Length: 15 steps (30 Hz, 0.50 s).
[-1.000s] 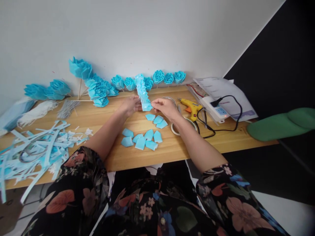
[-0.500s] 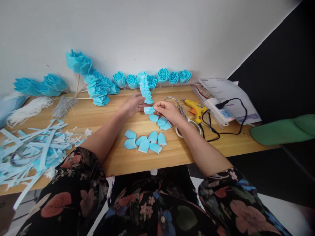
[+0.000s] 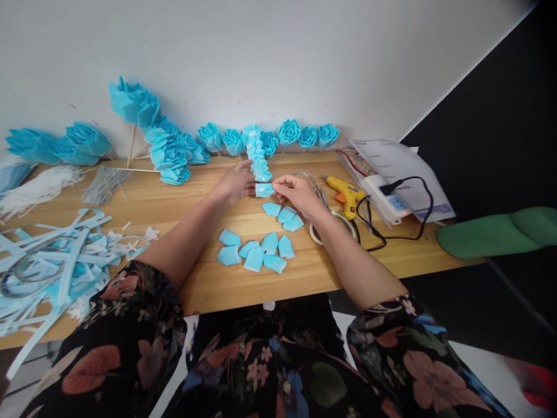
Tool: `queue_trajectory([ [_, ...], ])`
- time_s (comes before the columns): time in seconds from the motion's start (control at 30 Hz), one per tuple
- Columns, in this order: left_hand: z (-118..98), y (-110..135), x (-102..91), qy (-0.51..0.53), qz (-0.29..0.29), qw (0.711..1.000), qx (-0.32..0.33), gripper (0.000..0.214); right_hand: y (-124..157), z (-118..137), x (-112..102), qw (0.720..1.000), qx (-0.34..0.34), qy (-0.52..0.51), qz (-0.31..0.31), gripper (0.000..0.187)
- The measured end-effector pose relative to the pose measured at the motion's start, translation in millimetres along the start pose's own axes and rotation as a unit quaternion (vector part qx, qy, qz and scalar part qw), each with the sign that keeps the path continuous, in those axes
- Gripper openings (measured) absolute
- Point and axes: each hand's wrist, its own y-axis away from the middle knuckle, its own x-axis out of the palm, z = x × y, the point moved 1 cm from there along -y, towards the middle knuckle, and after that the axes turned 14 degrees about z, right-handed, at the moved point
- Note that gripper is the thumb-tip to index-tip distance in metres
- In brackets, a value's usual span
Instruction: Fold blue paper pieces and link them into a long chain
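A light blue petal [image 3: 263, 190] is pinched at its right edge between the thumb and fingers of my right hand [image 3: 295, 191]. My left hand [image 3: 237, 182] is open, its fingers reaching toward the petal's left edge; I cannot tell whether they touch it. Just above the petal lies a strip of overlapping blue petals [image 3: 260, 161], running back toward the wall. Below my right hand are several loose petals [image 3: 287, 215], and a larger group of cut petals [image 3: 254, 259] lies nearer the table's front edge.
Finished blue flowers [image 3: 289, 133] line the wall, with more on sticks [image 3: 134, 103] at the left. A yellow glue gun [image 3: 347, 194], tape roll [image 3: 314, 234] and power strip [image 3: 387, 198] stand right. Scraps [image 3: 65, 261] and thin grey wires [image 3: 104, 184] are at left. A green chair-like thing [image 3: 487, 232] is far right.
My right hand has shifted slightly, and the pinched petal shows flatter, just below the strip's near end. My left hand stays beside it. The view has turned a little.
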Motion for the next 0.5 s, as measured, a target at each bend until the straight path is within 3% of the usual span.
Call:
queue_trajectory([
  [0.27,2.9,-1.3,-1.6,0.006,0.017,1.000,0.011,0.063,-7.0,-1.5,-2.6,0.999,-0.002,-0.025,-0.019,0.027],
  [0.5,3.4,1.1,-4.2,0.009,0.033,0.999,0.010,0.066,-10.7,-0.2,1.0,0.998,-0.005,-0.040,-0.045,0.012],
])
